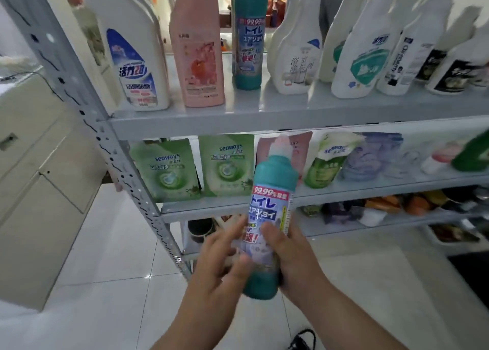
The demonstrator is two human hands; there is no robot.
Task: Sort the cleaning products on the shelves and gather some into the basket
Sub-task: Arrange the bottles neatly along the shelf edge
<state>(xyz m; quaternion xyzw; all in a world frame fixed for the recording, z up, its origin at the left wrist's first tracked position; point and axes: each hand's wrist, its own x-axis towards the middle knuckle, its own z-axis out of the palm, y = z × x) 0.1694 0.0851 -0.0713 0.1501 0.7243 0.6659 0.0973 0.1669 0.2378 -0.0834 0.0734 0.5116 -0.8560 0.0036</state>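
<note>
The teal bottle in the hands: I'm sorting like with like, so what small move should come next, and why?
Probably lift the teal bottle up to the top shelf beside the matching teal bottle. The right hand grips it, the left hand rests open against its label, and there is bare shelf beside its twin. No basket is in view.

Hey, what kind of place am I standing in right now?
Probably a storeroom or small shop corner: a metal shelf rack stocked with cleaning bottles and refill pouches, on a tiled floor beside a cabinet.
</note>
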